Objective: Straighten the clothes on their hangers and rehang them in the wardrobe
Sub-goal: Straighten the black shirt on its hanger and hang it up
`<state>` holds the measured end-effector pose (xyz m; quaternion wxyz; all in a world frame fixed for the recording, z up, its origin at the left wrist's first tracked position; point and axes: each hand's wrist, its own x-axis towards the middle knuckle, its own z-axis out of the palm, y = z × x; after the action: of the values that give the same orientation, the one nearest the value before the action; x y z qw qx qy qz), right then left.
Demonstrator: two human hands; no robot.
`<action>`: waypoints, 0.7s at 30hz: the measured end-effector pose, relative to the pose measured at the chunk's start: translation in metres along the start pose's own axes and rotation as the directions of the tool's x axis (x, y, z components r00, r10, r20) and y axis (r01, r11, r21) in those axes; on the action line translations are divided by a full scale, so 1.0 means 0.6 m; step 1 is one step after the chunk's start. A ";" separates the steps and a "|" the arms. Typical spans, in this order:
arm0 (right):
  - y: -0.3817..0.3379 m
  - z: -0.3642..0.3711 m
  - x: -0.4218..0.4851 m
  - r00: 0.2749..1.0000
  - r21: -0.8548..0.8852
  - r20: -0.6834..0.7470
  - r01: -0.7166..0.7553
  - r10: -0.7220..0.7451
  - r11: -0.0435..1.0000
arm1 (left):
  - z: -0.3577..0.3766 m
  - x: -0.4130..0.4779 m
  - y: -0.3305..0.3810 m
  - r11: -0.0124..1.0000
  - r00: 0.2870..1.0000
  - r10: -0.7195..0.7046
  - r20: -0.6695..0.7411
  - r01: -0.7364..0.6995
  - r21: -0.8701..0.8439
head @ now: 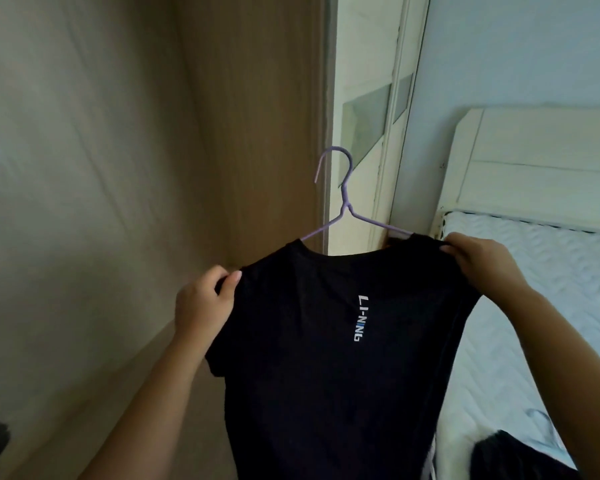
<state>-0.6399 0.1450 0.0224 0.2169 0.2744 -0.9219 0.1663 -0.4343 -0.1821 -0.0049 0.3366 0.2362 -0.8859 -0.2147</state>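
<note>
Black T-shirt (pixel 312 358), lilac hanger (pixel 344 199)

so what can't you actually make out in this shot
Head view only:
purple hanger: both arm ends hidden inside the black t-shirt.
t-shirt hem: cut off by the bottom edge.
dark garment on the bed: partly behind the right forearm, kind unclear.

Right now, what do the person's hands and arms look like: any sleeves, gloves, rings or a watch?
No gloves on the left hand or right hand, and no rings in view. The left forearm and right forearm show no sleeve, watch or bracelet as far as the frame reaches. The left thumbnail looks short and unpainted.
</note>
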 end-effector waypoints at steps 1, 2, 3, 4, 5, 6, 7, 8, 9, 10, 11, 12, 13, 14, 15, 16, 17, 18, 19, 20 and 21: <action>0.002 -0.005 0.015 1.000 0.025 -0.013 -0.017 0.017 1.000 | -0.002 0.024 0.004 1.000 1.000 0.025 0.012 -0.025 -0.008; 0.003 -0.011 0.028 0.999 0.055 -0.025 -0.036 0.038 0.998 | -0.005 0.047 0.009 0.999 0.999 0.044 0.028 -0.043 -0.025; 0.005 -0.016 0.039 0.998 0.083 -0.037 -0.055 0.059 0.995 | -0.009 0.067 0.012 0.998 0.997 0.057 0.043 -0.055 -0.042; 0.009 -0.018 0.050 0.996 0.110 -0.052 -0.071 0.077 0.991 | -0.013 0.087 0.015 0.996 0.997 0.070 0.045 -0.067 -0.050; 0.013 -0.020 0.060 0.993 0.139 -0.066 -0.090 0.100 0.986 | -0.017 0.103 0.018 0.996 0.996 0.082 0.035 -0.080 -0.048; 0.016 -0.021 0.069 0.990 0.170 -0.071 -0.107 0.121 0.980 | -0.021 0.117 0.019 0.995 0.996 0.090 0.023 -0.089 -0.039; 0.018 -0.022 0.077 0.989 0.204 -0.065 -0.120 0.135 0.972 | -0.025 0.129 0.022 0.996 0.996 0.092 0.020 -0.092 -0.024; 0.019 -0.022 0.085 0.989 0.235 -0.053 -0.121 0.137 0.964 | -0.029 0.138 0.025 0.996 0.996 0.089 0.033 -0.088 -0.006; 0.018 -0.021 0.092 0.991 0.263 -0.041 -0.113 0.128 0.958 | -0.032 0.146 0.030 0.996 0.995 0.087 0.054 -0.088 0.014; 0.014 -0.021 0.097 0.993 0.284 -0.033 -0.102 0.116 0.953 | -0.034 0.154 0.035 0.995 0.993 0.090 0.076 -0.093 0.034; 0.008 -0.022 0.102 0.994 0.301 -0.032 -0.089 0.103 0.949 | -0.036 0.160 0.041 0.992 0.990 0.107 0.089 -0.112 0.051; 0.002 -0.022 0.107 0.995 0.318 -0.041 -0.071 0.089 0.945 | -0.037 0.166 0.049 0.987 0.986 0.141 0.085 -0.146 0.062; -0.004 -0.021 0.114 0.996 0.331 -0.055 -0.053 0.075 0.942 | -0.036 0.171 0.059 0.981 0.980 0.183 0.071 -0.187 0.058; -0.010 -0.020 0.120 0.996 0.338 -0.065 -0.040 0.066 0.940 | -0.036 0.176 0.072 0.974 0.974 0.221 0.056 -0.223 0.045; -0.015 -0.020 0.128 0.996 0.341 -0.070 -0.031 0.058 0.939 | -0.035 0.181 0.083 0.967 0.967 0.252 0.047 -0.253 0.035; -0.019 -0.021 0.136 0.996 0.345 -0.073 -0.022 0.050 0.939 | -0.035 0.186 0.093 0.962 0.962 0.271 0.045 -0.272 0.031; -0.023 -0.024 0.143 0.996 0.349 -0.074 -0.014 0.043 0.937 | -0.036 0.190 0.101 0.960 0.960 0.277 0.043 -0.278 0.026; -0.027 -0.027 0.151 0.997 0.356 -0.072 -0.009 0.037 0.934 | -0.039 0.196 0.104 0.965 0.965 0.260 0.039 -0.261 0.012; -0.029 -0.031 0.158 0.997 0.365 -0.068 -0.007 0.035 0.931 | -0.045 0.201 0.105 0.973 0.972 0.232 0.028 -0.232 -0.011; -0.032 -0.035 0.164 0.998 0.372 -0.062 -0.006 0.031 0.928 | -0.052 0.205 0.102 0.980 0.980 0.199 0.018 -0.198 -0.030; -0.036 -0.039 0.170 0.998 0.377 -0.053 -0.004 0.026 0.926 | -0.059 0.208 0.098 0.983 0.984 0.179 0.010 -0.178 -0.036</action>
<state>-0.6972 0.0936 0.0962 0.1850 0.2992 -0.8683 0.3496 -0.5083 -0.2133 0.1125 0.3528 0.1484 -0.9018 -0.2007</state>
